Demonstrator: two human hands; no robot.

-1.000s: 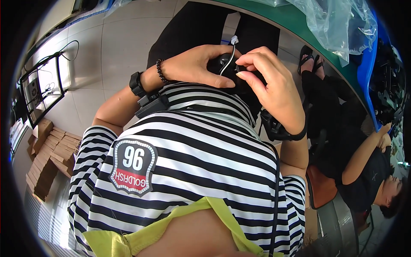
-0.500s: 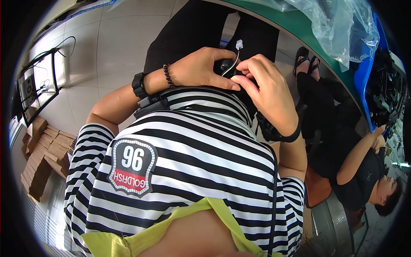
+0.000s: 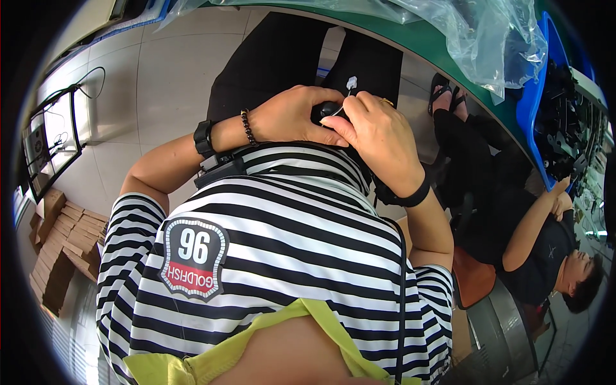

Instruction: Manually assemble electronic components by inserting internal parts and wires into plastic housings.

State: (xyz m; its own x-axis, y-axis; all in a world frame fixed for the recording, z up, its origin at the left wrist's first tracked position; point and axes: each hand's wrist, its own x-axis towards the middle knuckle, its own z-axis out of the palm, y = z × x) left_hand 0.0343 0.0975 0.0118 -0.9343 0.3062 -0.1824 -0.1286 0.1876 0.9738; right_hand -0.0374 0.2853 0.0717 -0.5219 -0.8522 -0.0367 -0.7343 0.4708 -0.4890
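Black plastic was what we had between our hands: a small dark part (image 3: 328, 110) held up close against the striped shirt (image 3: 282, 237), just above the chest. Our left hand (image 3: 292, 117) was curled around it from the left, fingers closed over most of its body, so we could see only a rounded black end peeping out. Our right hand (image 3: 378, 138) was closed too, thumb and forefinger pinched at the top of the part, right where a thin white wire (image 3: 346, 95) came out. That wire ended in a small white connector (image 3: 351, 82), sticking up free above the fingers and plugged into nothing.

How far along were we? By our reading, somewhere in the middle. The part was picked up and firmly held, and the wire was in the fingers, but the connector hung loose, so any seating or tucking of that lead looked not yet done. Whether the wire's other end was already fixed inside the part, we could not tell; the hands hid it.

Off to the right, the green table (image 3: 443, 45) carried a crumpled clear plastic bag (image 3: 487, 38) and a blue bin (image 3: 542, 109) of black parts, and a co-worker (image 3: 545, 244) sat beside it.
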